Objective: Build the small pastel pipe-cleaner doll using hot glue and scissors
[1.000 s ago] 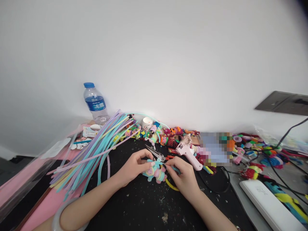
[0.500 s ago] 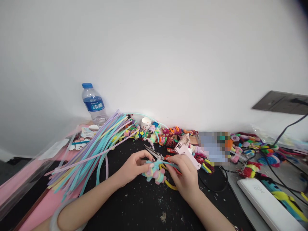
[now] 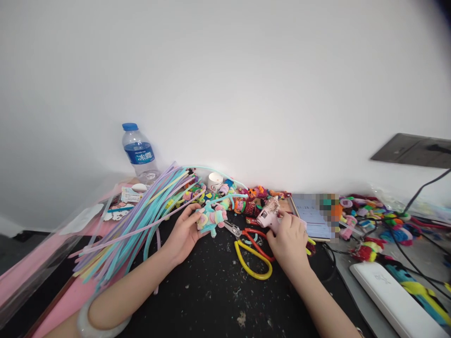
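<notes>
My left hand (image 3: pixel 184 234) is closed on a small fuzzy pipe-cleaner figure (image 3: pixel 212 219) in turquoise, pink and yellow, with a turquoise stem sticking out to the right. My right hand (image 3: pixel 289 238) is wrapped round a pink glue gun (image 3: pixel 268 218), whose messy tip points up and away. Between the hands lie scissors (image 3: pixel 253 257) with one red and one yellow handle, their blades partly hidden behind the figure. Left of my left hand is a loose bundle of pastel pipe cleaners (image 3: pixel 141 230).
A water bottle (image 3: pixel 140 155) stands against the wall. Behind the hands, a row of colourful pipe-cleaner pieces (image 3: pixel 246 204) and a paper cup (image 3: pixel 214 181) line the wall. On the right are a phone-like screen (image 3: pixel 310 217), a white case (image 3: pixel 391 300) and black cables (image 3: pixel 398 244).
My right hand has left the figure and moved right onto the glue gun. My left hand has carried the figure slightly left and up, uncovering the scissors' handles.
</notes>
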A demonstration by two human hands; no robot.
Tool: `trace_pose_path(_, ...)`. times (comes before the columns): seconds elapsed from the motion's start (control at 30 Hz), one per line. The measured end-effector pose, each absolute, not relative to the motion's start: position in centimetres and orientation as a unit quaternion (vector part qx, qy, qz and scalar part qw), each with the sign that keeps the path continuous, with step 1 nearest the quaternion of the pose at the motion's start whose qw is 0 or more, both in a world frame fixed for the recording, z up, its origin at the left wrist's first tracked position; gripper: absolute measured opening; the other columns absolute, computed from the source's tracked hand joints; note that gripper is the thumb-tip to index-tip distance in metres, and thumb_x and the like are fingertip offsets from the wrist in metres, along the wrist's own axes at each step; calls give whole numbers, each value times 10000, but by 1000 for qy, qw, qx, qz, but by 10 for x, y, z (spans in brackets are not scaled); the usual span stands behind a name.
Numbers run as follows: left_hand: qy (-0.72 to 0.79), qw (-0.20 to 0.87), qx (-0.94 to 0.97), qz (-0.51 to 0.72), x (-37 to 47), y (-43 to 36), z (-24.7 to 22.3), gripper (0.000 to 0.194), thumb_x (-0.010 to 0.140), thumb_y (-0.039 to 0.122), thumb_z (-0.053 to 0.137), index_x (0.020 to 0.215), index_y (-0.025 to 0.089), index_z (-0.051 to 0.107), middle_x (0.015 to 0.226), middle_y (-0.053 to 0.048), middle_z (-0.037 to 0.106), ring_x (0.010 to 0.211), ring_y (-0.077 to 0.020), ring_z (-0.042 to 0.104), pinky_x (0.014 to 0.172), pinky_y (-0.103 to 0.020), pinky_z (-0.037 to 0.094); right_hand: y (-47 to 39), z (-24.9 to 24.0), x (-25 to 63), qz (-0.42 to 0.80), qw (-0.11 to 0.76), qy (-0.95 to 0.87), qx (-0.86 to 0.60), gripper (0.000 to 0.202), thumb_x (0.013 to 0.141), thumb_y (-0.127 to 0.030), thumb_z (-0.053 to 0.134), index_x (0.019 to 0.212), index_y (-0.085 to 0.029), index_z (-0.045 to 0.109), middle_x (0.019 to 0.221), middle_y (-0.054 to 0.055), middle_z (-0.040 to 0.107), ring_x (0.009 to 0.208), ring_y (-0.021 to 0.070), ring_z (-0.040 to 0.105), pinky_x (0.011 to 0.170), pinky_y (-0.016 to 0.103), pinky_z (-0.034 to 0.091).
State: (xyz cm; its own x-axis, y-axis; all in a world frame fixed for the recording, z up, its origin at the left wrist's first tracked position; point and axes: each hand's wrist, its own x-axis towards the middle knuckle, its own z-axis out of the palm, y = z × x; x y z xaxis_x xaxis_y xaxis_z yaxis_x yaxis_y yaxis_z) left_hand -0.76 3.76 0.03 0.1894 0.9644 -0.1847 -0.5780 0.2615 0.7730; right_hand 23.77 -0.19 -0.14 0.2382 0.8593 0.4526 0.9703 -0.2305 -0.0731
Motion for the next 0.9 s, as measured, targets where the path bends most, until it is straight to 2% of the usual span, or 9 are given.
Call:
trace_pose_path(0.07, 341, 717, 287, 535, -7, 37, 0, 153, 773, 178, 601, 882, 239, 513, 833, 30, 606, 692, -132, 600, 575, -246, 527, 1, -3, 244, -150, 159, -596, -773, 439, 683, -217, 559, 1085, -50, 502, 952, 195, 552, 888, 343, 509, 676, 399, 405)
trace_pose_path(0.17, 339, 721, 290, 531, -7, 36, 1, 177, 762, 199, 617, 888, 248, 502, 833, 31, 592, 674, -116, 599, 567, -238, 531, 5, -1, 252, -116, 184, -599, -771, 400, 679, -216, 555, 1045, -57, 525, 904, 172, 582, 879, 324, 524, 705, 389, 406)
trace_pose_path(0.37, 330, 717, 299, 537, -7, 35, 2, 199, 751, 211, 632, 886, 241, 488, 840, 27, 581, 684, -112, 600, 585, -245, 540, 3, 6, 254, -72, 347, -615, -704, 266, 764, -249, 492, 1006, -146, 534, 840, 86, 593, 785, 245, 547, 662, 332, 422)
trace_pose_path(0.5, 336, 709, 294, 546, -8, 37, -1, 216, 745, 198, 638, 887, 232, 478, 833, 18, 588, 675, -111, 601, 580, -246, 545, -1, 5, 246, -16, 430, -641, -636, 141, 804, -282, 488, 811, -162, 562, 737, 62, 587, 697, 217, 541, 638, 330, 430)
trace_pose_path(0.57, 338, 708, 289, 549, -8, 38, -2, 226, 738, 199, 645, 888, 232, 480, 817, 22, 591, 658, -108, 600, 573, -242, 546, -3, 3, 241, 23, 447, -644, -621, 151, 803, -292, 510, 805, -157, 576, 728, 58, 608, 668, 205, 554, 623, 321, 448)
trace_pose_path(0.77, 338, 701, 262, 571, -8, 39, -2, 201, 747, 170, 626, 887, 229, 495, 825, 17, 594, 621, -98, 586, 548, -231, 549, -8, 0, 232, 201, 479, -627, -580, 245, 770, -301, 569, 951, -143, 614, 766, 53, 673, 654, 198, 601, 585, 291, 492)
trace_pose_path(0.9, 329, 708, 257, 569, -8, 40, -1, 180, 756, 150, 606, 884, 225, 504, 732, 41, 549, 530, -72, 537, 532, -223, 543, -10, -2, 230, 291, 487, -602, -562, 198, 761, -316, 583, 869, -153, 617, 636, 16, 627, 543, 158, 543, 505, 259, 462)
